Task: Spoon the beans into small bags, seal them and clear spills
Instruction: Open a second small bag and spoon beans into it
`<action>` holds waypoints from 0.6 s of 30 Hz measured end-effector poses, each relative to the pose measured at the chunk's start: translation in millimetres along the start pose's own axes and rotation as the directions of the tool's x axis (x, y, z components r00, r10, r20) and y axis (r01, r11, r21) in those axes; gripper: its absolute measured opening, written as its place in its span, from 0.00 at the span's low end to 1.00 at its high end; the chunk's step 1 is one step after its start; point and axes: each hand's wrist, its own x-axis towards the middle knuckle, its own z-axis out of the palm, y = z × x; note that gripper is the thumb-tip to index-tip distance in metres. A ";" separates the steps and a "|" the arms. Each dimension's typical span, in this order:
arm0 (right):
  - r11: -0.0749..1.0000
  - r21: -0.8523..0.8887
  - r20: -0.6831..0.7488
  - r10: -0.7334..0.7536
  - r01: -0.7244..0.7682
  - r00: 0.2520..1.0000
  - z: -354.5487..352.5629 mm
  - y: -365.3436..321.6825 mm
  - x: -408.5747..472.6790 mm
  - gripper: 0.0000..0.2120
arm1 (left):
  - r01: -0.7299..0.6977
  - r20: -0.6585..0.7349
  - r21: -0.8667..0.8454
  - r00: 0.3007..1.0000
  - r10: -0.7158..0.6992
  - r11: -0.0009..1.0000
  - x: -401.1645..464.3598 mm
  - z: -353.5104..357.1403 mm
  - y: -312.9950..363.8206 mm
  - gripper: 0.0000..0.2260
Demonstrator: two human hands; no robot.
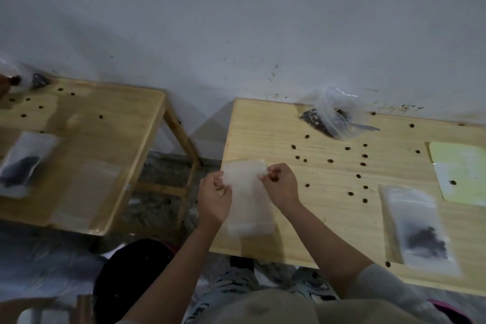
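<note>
An empty, clear small bag [246, 192] is held above the left front part of the wooden table [328, 208]. My left hand [214, 198] pinches its left edge near the top. My right hand [280, 184] pinches its upper right corner. A large clear bag of dark beans [331, 116] lies at the back of the table with a spoon handle [366, 127] sticking out to the right. Several loose beans [363, 164] are scattered across the middle of the table. A filled small bag [418, 229] lies at the front right.
A pale yellow sheet [462, 171] lies at the table's right edge. A second wooden table [105, 123] stands to the left with a gap between, carrying a filled small bag [25, 163], an empty bag [86, 192] and several loose beans. A grey wall rises behind.
</note>
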 end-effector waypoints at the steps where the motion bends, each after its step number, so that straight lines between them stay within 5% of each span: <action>1: 1.000 0.028 0.001 -0.008 0.008 1.000 -2.0 -1.5 1.3 0.10 | -0.004 -0.010 -0.005 1.000 0.004 1.000 0.0 -0.4 5.2 0.13; 11: 0.961 0.247 0.102 -0.156 0.127 0.982 -79.2 -43.2 19.7 0.09 | -0.200 0.150 -0.074 0.966 0.209 0.977 4.5 17.7 67.1 0.13; 18: 0.956 -0.030 0.431 -0.252 0.293 0.866 -180.4 -67.3 27.3 0.06 | -0.371 0.291 -0.030 0.885 0.363 0.928 -4.5 63.2 127.9 0.14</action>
